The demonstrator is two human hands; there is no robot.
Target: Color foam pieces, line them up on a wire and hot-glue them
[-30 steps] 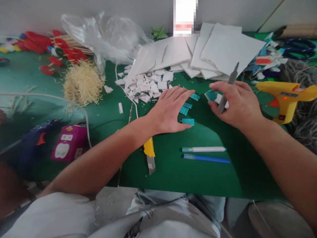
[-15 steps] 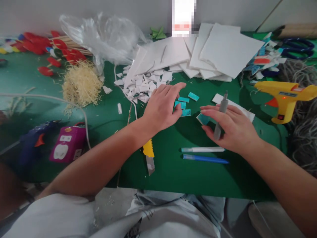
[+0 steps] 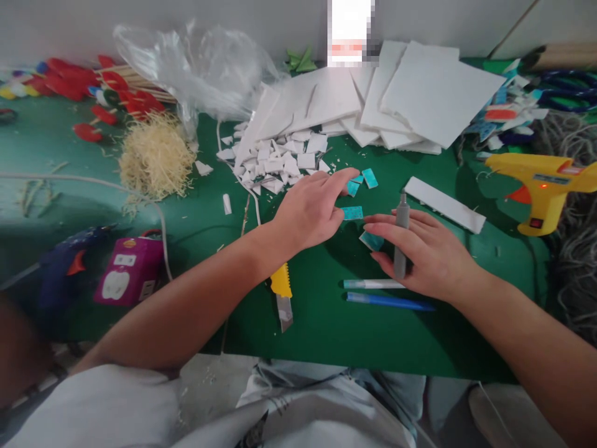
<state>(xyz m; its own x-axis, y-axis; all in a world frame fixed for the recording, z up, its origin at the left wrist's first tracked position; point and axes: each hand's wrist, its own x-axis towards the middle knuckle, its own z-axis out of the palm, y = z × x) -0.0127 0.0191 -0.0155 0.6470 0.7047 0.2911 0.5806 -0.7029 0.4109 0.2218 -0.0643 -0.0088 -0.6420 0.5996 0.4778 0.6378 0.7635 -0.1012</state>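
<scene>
My right hand (image 3: 431, 255) holds a grey marker pen (image 3: 402, 239) upright between thumb and fingers. Its thumb and fingertips also pinch a small foam piece with a blue-coloured face (image 3: 373, 241). Over several other blue-coloured foam pieces (image 3: 352, 213) reaches my left hand (image 3: 310, 208), index finger stretched out and thumb apart, holding nothing that I can see. Its fingertips partly cover the pieces. Below the hands lie a white marker pen (image 3: 373, 284) and a blue marker pen (image 3: 389, 302). A yellow box cutter (image 3: 282, 283) with its blade out is partly under my left forearm.
White foam scraps (image 3: 275, 163) are heaped beyond my left hand, with foam sheets (image 3: 420, 93) behind. A foam strip (image 3: 445, 204) and a yellow glue gun (image 3: 536, 186) are at right. Left are a straw bundle (image 3: 156, 158), a purple box (image 3: 130, 270) and a cable (image 3: 93, 182).
My right hand has moved left with the marker pen and foam piece, uncovering the foam strip. My left index finger has come down to the blue-coloured pieces, and some have shifted and turned.
</scene>
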